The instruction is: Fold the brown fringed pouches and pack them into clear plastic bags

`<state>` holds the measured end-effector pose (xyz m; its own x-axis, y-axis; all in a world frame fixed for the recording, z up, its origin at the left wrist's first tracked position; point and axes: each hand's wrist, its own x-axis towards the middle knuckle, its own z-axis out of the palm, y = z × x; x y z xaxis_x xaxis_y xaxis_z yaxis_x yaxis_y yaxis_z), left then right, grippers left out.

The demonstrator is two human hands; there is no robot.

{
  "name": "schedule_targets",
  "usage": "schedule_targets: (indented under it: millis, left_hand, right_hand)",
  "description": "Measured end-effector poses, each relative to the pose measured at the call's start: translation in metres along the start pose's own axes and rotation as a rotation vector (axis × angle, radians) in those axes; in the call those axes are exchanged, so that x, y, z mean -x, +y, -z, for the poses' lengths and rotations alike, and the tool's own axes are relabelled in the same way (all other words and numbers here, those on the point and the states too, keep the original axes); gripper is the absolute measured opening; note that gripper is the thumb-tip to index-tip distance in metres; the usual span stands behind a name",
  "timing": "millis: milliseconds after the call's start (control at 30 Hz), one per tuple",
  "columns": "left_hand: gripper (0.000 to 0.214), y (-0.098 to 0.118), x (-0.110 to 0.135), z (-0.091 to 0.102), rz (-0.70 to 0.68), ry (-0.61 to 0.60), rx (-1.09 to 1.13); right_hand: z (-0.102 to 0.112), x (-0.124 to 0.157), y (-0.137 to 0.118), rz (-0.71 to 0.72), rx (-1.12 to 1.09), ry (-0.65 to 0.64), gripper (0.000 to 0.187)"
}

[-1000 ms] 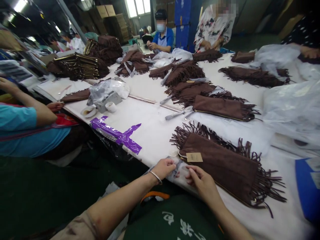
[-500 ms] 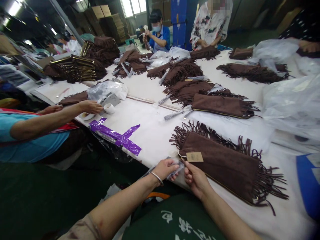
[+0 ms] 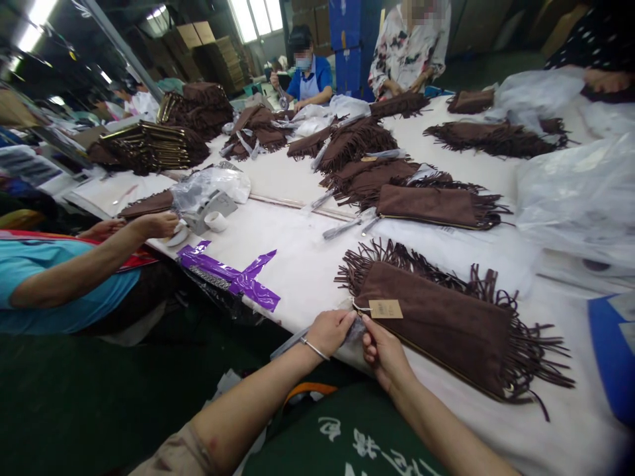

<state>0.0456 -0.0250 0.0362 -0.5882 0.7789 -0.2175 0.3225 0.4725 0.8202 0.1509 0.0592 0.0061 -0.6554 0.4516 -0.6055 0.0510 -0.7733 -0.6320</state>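
A dark brown fringed bag lies flat on the white table, its zipped edge toward me. A tan paper tag hangs by a white string from its near left corner. My left hand, with a bangle on the wrist, is closed at that corner on a plastic-wrapped strap, which trails under the hand. My right hand pinches the bag's corner with thumb and finger, close against the left fingertips. The small part between the fingertips is hidden.
More fringed bags lie across the table, with a gold-edged stack at the far left. Clear plastic bags heap at the right. Purple tape covers the table's left edge. A co-worker's arm reaches in from the left.
My left hand's thumb and fingers have moved up to the bag's corner, meeting my right fingertips. The co-worker's hand at the left has drawn back from the white tape roll.
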Motion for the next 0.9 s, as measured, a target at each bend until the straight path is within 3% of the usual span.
schedule_targets:
  millis: [133,367,500,733,800,900]
  left_hand:
    - [0.029,0.007,-0.002,0.004,-0.142,0.146,-0.302]
    - [0.028,0.006,-0.01,-0.008,-0.062,0.224,-0.381]
    - [0.025,0.003,-0.012,-0.008,0.013,0.164,-0.236]
    - [0.042,-0.008,0.003,0.0,0.115,-0.075,0.061]
    - [0.038,-0.011,0.006,0.001,0.11,-0.073,0.129]
    - [0.034,-0.012,0.002,-0.002,0.071,0.032,0.068]
  right_hand:
    - [-0.001,-0.001,0.002,0.023,-0.011,0.015,0.04]
    - [0.002,0.0,0.003,0.026,-0.031,-0.003,0.041]
    - [0.002,0.002,0.002,0.027,0.004,-0.048,0.042]
    - [0.003,-0.006,0.004,0.027,0.002,-0.023,0.033]
    - [0.003,-0.006,0.004,0.022,0.0,-0.029,0.034]
    - [0.004,-0.004,0.004,0.014,-0.003,-0.043,0.036]
